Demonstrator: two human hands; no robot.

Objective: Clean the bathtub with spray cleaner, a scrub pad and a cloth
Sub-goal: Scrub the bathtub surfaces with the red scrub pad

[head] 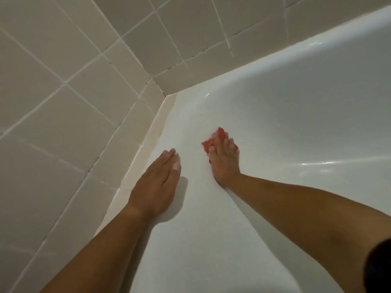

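Head view: the left hand (156, 182) lies on the bathtub (190, 240) rim, grip flat, fingers together. Farther right, the right hand (225, 163) presses a blurred red scrub pad (220, 133) against the tub's inner wall, its grip curled over the pad and hiding most of it.

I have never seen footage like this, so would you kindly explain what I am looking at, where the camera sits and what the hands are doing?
There is no machine here: a person wears one wide-angle camera on the head, which looks down at their own bare arms. The white surface is a bathtub, set into a corner of the tiled wall. The left hand rests flat on the tub's rim with its fingers straight. The right hand holds a red pad against the tub's inner slope; it is too blurred to tell pad from cloth for certain.
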